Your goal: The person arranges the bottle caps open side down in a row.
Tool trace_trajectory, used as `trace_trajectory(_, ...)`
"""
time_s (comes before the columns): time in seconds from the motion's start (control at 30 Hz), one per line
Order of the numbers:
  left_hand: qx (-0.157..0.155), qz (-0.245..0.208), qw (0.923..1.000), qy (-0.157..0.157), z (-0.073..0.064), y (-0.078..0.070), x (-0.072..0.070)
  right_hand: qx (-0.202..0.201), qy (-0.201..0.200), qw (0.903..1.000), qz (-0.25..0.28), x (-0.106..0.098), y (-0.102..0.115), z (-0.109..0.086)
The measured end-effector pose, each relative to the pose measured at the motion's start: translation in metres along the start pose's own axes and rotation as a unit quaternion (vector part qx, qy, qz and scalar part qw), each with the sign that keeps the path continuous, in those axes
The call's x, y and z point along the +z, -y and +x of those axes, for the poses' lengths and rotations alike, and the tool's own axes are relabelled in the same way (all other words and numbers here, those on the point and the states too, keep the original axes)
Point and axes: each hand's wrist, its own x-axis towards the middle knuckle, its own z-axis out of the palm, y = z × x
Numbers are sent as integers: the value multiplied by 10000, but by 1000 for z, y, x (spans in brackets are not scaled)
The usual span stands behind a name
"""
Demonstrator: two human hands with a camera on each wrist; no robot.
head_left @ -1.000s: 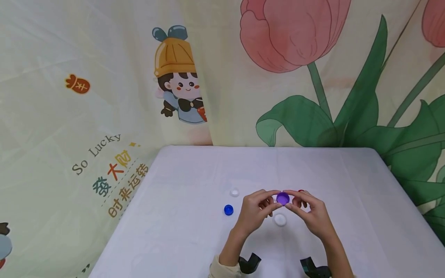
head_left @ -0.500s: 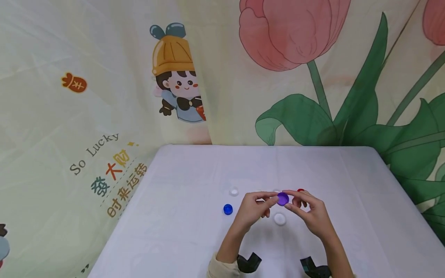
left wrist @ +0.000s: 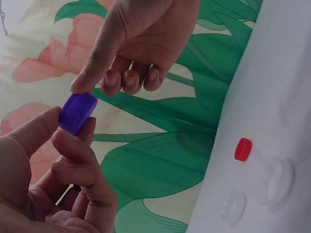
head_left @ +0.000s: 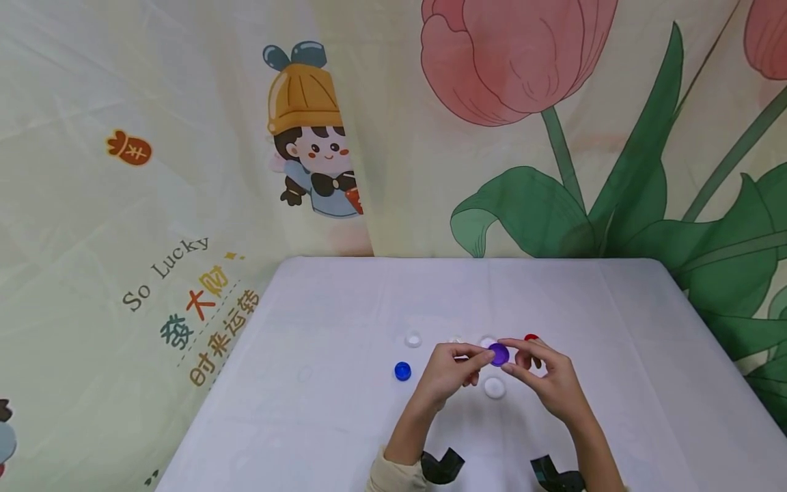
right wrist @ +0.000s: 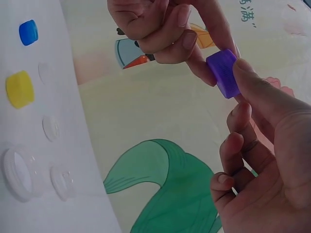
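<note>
A pale cloth hanging (head_left: 399, 150) with big pink tulips is behind a white-covered table (head_left: 320, 307). A small, round purple cap that looks like plastic (head_left: 499, 354) is up in the air over the table, between two hands. The left hand (head_left: 451, 372) pinches it from nine o'clock, and the right hand (head_left: 552, 379) pinches it from three o'clock, each with thumb and finger. In the head view, going round from the purple cap, a round blue plastic cap (head_left: 402, 371) sits at nine o'clock, a round white lid (head_left: 494, 388) at six, and a bit of a round red plastic cap (head_left: 531, 337) at two. The step in hand seems to be getting the purple cap to sit right in the fingers. The next move likely calls for one hand to let go softly while the other holds tight. The right wrist view shows a round yellow plastic cap (right wrist: 20, 89) at nine o'clock, which I cannot find in the head view. The left wrist view shows the whole red cap, partly hidden in the head view.
</note>
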Motion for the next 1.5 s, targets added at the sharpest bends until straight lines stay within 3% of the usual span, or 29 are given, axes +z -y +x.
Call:
trace_trajectory(0.43,544,581,9966,-211,-2,6,0,-16,-75,9998,205,10,-51,-11)
trace_trajectory(0.57,969,864,9911,-285,-3,6,-1,71,-43,9996,272,9,-57,-14)
trace_trajectory(0.73,1842,1339,9734,-250,0,6,-2,683,261,9973,-46,3,-43,-12)
trace_trajectory(0.9,2736,1851,9438,-74,6,5,-5,755,453,9961,11,3,-38,-8)
trace_trajectory(1.2,3365,2606,9049,45,9,4,-11,770,693,9946,29,-3,-6,-2)
trace_trajectory(1.33,3358,2653,9038,66,9,4,-12,836,754,9936,89,-3,-4,-2)
trace_trajectory(1.5,3248,2563,9103,116,8,6,-13,865,818,9927,167,-2,-6,-3)
